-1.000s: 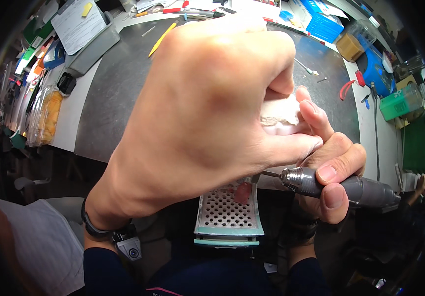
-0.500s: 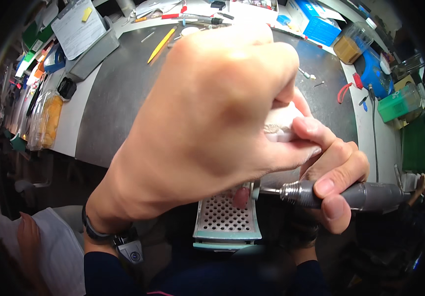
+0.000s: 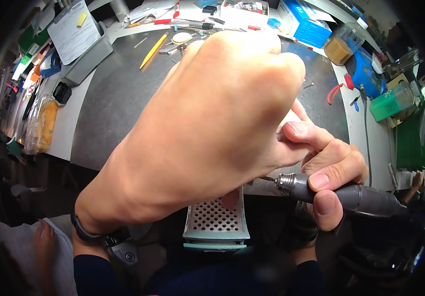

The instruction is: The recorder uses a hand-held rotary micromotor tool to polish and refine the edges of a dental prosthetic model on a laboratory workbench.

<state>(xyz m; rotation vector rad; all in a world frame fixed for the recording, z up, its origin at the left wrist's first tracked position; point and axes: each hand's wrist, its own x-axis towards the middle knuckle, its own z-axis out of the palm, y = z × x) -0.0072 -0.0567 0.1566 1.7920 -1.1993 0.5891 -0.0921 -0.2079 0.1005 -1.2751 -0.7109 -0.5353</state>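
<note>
My left hand (image 3: 227, 108) is closed, its back toward me and its fingers curled away out of sight. Between it and the fingers of my right hand (image 3: 338, 160), a sliver of a white, plaster-like piece (image 3: 286, 120) shows; the rest is hidden. My right hand grips a dark grey rotary handpiece (image 3: 365, 200) between thumb and fingers, while its upper fingers rest against my left hand. The handpiece's thin metal shank points left, and its tip passes out of sight by my left hand. Below lies a perforated tray (image 3: 215, 217) with a pale green frame and a pinkish lump (image 3: 230, 200).
On the dark bench mat (image 3: 109, 93) lie a yellow pencil (image 3: 153, 51) and small metal parts. A grey document holder (image 3: 90, 59) stands left, near a clear container (image 3: 42, 123). At right are a blue box (image 3: 305, 23), a green container (image 3: 392, 102) and a cable (image 3: 367, 133). Another person's hand (image 3: 44, 241) is at lower left.
My left hand has turned a little and covers more of the white piece. The handpiece has tilted slightly, its shank end rising. The surroundings sit slightly further left in view.
</note>
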